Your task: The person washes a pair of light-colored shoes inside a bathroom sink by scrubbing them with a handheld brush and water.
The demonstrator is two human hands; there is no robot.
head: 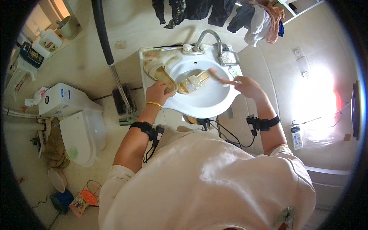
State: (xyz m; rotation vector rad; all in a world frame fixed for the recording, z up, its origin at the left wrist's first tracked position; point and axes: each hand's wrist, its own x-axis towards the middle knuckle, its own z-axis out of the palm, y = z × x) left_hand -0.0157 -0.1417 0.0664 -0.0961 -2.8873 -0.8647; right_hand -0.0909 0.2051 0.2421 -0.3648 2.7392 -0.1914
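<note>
My left hand [158,92] grips the toe end of a tan slide sandal [164,75], which lies tilted on the left rim of the white washbasin [198,107]. Inside the basin rests another slide sandal [191,84] with a glittery strap. Over the right side of the bowl, my right hand [247,87] holds a brush [219,77] by its handle; the brush is blurred, so its bristles cannot be made out. Behind the bowl stands a curved metal faucet [207,32], with a soap dish [230,58] at the back right corner.
A mop with a black handle [103,31] leans left of the basin, near the toilet [79,135]. Dark and light clothes [201,10] hang above the faucet. Bottles [49,42] stand at the upper left. Cables [230,135] hang between my forearms.
</note>
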